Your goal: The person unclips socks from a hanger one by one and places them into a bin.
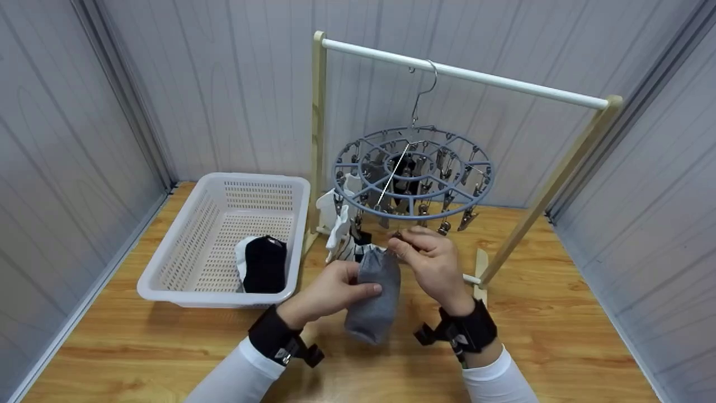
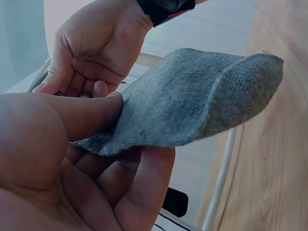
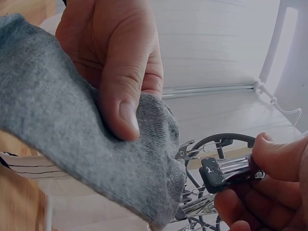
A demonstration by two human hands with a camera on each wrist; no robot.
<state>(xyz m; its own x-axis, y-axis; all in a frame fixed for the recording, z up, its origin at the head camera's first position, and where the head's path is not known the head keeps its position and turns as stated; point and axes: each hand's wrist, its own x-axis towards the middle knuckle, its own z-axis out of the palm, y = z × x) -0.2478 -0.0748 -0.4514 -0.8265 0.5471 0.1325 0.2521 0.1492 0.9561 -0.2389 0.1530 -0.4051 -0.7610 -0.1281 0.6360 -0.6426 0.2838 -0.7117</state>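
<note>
A grey sock (image 1: 373, 291) is in my left hand (image 1: 335, 288), the thumb pressed on its front and the fingers behind. Its toe points down towards me and its cuff up at the drying hanger. In the left wrist view the sock (image 2: 168, 96) stretches away from my left hand (image 2: 96, 159). My right hand (image 1: 433, 260), just right of the cuff, pinches a dark metal clip (image 3: 224, 173) between thumb and fingers. Another clip (image 3: 185, 150) overlaps the cuff edge in the right wrist view. Overhead is the round blue-grey drying hanger (image 1: 411, 215) with several dangling clips.
White, striped and dark socks hang at the hanger's left and back, including a white sock (image 1: 337, 232). The hanger hooks over a white rail (image 1: 503, 81) on wooden legs. Left stands a white basket (image 1: 154, 280) holding a black sock (image 1: 265, 266) and something white.
</note>
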